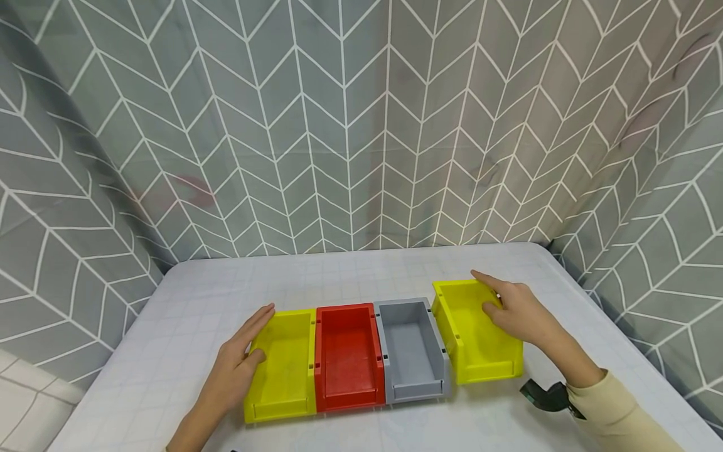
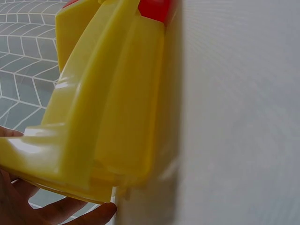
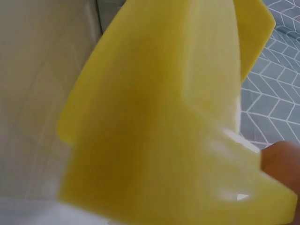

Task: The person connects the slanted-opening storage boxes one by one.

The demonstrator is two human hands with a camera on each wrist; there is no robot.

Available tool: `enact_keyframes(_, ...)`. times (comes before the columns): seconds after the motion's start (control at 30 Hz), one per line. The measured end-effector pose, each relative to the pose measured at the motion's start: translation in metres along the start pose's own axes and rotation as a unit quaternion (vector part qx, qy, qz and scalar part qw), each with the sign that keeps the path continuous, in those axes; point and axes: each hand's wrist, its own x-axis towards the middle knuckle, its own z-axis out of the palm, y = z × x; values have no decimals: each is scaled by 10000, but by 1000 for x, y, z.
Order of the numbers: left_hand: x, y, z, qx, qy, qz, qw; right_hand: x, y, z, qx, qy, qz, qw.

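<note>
Four plastic bins stand in a row in the head view. My left hand [image 1: 231,369] holds the outer side of the left yellow bin [image 1: 285,358], thumb at the rim; in the left wrist view, fingers [image 2: 96,214] lie along its outer wall. Beside it come a red bin [image 1: 347,355] and a grey bin [image 1: 408,351], side against side. At the right end, my right hand [image 1: 519,311] grips the side wall of another yellow bin [image 1: 471,333], index finger stretched along the rim and thumb inside. That bin sits farther back and slightly askew beside the grey one. Whether it is lifted, I cannot tell.
A white cloth with a faint grid covers the table [image 1: 237,282]. Grey curtains [image 1: 361,125] with white chevron lines hang behind and at both sides. A black strap-like piece [image 1: 545,397] is at the right wrist, by the beige sleeve [image 1: 618,408].
</note>
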Motion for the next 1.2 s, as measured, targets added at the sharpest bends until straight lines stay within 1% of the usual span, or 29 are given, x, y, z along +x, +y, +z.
enact_keyframes(0.13,0,-1,0,-3,16,19,10000,1,0,0,-121,67,-37,9999)
enact_keyframes(0.23,0,-1,0,-10,23,11,10000,-1,-3,-1,-314,295,-141,9990)
enact_keyframes(0.33,0,0,0,-1,27,7,10000,-3,-11,0,-474,675,-339,9960)
enact_keyframes(0.4,0,1,0,0,35,24,10000,-5,-18,2,-477,884,-513,9936)
enact_keyframes(0.5,0,2,-1,-35,59,76,9999,-7,-28,7,-404,990,-794,9911)
enact_keyframes(0.6,-1,2,-1,-46,69,104,9999,-8,-38,15,-426,922,-1053,9892)
enact_keyframes(0.73,0,2,-1,0,56,53,10000,-8,-47,28,-602,729,-1209,9882)
enact_keyframes(0.87,1,3,0,-16,47,6,10000,-8,-52,40,-783,461,-1103,9897)
enact_keyframes(1.0,1,4,0,-32,53,26,10000,-10,-56,48,-974,228,-984,9901)
enact_keyframes(1.07,1,4,0,-17,59,26,10000,-11,-57,50,-999,179,-976,9900)
enact_keyframes(1.2,-1,2,0,33,75,14,10000,-10,-58,54,-1026,208,-1044,9890)
